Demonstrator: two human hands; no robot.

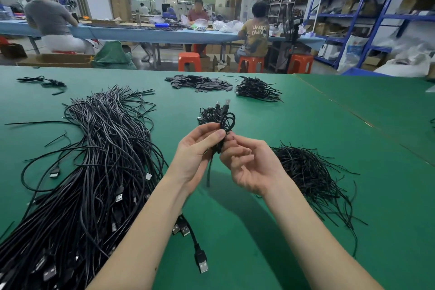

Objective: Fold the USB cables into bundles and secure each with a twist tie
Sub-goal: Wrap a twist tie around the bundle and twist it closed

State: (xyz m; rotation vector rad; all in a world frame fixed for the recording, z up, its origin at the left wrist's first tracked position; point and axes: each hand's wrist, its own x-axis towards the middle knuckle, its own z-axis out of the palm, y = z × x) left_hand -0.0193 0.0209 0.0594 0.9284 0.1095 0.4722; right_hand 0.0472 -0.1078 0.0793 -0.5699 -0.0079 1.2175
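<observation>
My left hand (196, 150) grips a folded black USB cable bundle (226, 120) held upright above the green table (306, 129), its plugs pointing up and a loop end hanging below. My right hand (247, 162) pinches the bundle's middle with thumb and fingertips, where a thin black twist tie seems to sit; I cannot see the tie clearly. A big heap of loose USB cables (98, 172) lies to the left. A pile of black twist ties (308, 172) lies to the right.
Finished bundles lie behind my hands (208, 114) and at the far side (256, 89). A heap of small dark flat pieces (200, 83) sits at the back. Other people work at a blue table beyond, with orange stools and blue shelves.
</observation>
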